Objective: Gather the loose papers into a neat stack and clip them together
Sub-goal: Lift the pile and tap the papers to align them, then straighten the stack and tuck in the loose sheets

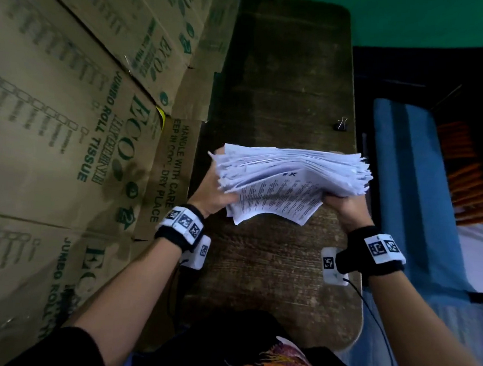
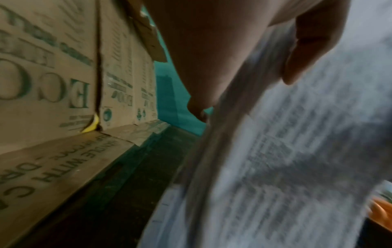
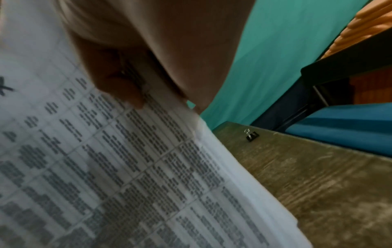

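A thick, uneven stack of printed white papers (image 1: pixel 288 182) is held up above the dark wooden table (image 1: pixel 275 268), tilted with its edges fanned. My left hand (image 1: pixel 214 195) grips its left side and my right hand (image 1: pixel 342 206) grips its right side. In the left wrist view my thumb (image 2: pixel 305 55) lies on the printed top sheet (image 2: pixel 286 167). The right wrist view shows my thumb (image 3: pixel 118 83) pressed on the top sheet (image 3: pixel 127 167). A small black binder clip (image 1: pixel 340 123) lies on the table near its right edge, beyond the papers, and appears as the clip (image 3: pixel 252 134) in the right wrist view.
Stacked brown cardboard boxes (image 1: pixel 70 118) line the table's left edge. A blue cushioned seat (image 1: pixel 413 192) and orange slats (image 1: pixel 464 177) stand to the right of the table. A green wall (image 1: pixel 383 16) is behind.
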The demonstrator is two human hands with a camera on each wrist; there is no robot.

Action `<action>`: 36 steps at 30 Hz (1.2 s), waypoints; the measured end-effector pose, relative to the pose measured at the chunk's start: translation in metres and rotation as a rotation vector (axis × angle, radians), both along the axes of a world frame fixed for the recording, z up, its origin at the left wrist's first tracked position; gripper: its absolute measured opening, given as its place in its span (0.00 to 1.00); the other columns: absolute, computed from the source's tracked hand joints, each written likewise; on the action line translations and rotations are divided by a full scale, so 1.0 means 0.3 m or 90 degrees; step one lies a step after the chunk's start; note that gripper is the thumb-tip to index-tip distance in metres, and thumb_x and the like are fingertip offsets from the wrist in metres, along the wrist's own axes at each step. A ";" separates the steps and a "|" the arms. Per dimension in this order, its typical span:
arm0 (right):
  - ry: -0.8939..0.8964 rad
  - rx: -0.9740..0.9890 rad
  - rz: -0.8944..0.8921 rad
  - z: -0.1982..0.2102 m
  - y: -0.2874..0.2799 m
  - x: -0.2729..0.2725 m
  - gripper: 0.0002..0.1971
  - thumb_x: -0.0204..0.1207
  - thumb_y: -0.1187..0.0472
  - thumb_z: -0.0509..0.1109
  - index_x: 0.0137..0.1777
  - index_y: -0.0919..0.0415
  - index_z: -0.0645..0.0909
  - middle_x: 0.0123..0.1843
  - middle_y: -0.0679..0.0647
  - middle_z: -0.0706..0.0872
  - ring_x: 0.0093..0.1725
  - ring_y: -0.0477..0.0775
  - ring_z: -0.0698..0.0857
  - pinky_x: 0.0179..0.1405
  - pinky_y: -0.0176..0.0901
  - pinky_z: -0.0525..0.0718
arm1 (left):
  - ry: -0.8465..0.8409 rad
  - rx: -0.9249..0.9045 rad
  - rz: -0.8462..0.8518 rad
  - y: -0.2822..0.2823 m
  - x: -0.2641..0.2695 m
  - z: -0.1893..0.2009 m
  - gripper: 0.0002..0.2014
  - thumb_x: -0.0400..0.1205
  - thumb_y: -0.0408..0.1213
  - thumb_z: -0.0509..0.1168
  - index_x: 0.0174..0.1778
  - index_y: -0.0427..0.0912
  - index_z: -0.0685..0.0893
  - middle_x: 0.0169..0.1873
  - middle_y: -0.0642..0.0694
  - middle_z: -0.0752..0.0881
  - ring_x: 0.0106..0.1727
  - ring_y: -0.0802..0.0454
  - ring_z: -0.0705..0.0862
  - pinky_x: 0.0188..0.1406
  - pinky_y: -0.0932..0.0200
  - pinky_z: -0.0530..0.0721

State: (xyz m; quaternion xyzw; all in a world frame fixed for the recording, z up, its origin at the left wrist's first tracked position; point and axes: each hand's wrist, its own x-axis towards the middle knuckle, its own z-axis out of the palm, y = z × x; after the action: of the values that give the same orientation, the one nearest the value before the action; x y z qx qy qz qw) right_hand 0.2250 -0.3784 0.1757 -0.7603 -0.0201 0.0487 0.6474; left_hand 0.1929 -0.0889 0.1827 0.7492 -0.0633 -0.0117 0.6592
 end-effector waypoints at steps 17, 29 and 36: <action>0.124 0.039 -0.035 -0.055 0.033 0.049 0.25 0.65 0.75 0.80 0.62 0.72 0.78 0.54 0.63 0.90 0.50 0.59 0.91 0.46 0.48 0.90 | 0.165 -0.016 0.185 -0.007 -0.012 -0.103 0.34 0.68 0.40 0.80 0.63 0.51 0.66 0.56 0.58 0.81 0.55 0.69 0.82 0.51 0.73 0.82; 0.413 -0.253 0.002 -0.388 0.065 -0.066 0.12 0.66 0.68 0.82 0.48 0.62 0.85 0.51 0.64 0.91 0.47 0.59 0.90 0.53 0.58 0.87 | 0.468 0.049 0.216 -0.033 -0.091 -0.459 0.17 0.87 0.33 0.54 0.72 0.36 0.71 0.69 0.38 0.78 0.69 0.44 0.77 0.63 0.61 0.70; 0.328 -0.794 0.276 -0.339 0.015 0.025 0.35 0.73 0.51 0.76 0.77 0.63 0.69 0.73 0.66 0.78 0.70 0.65 0.78 0.68 0.53 0.75 | 0.499 0.129 0.156 0.019 -0.035 -0.480 0.21 0.85 0.32 0.59 0.75 0.34 0.69 0.74 0.36 0.73 0.73 0.41 0.73 0.67 0.57 0.70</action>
State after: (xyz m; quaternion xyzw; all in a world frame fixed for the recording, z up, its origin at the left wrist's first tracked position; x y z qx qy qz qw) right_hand 0.2323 -0.3740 0.0740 -0.9326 0.0146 0.3571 0.0508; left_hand 0.1825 -0.0832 0.0387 0.7510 0.2830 -0.2235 0.5532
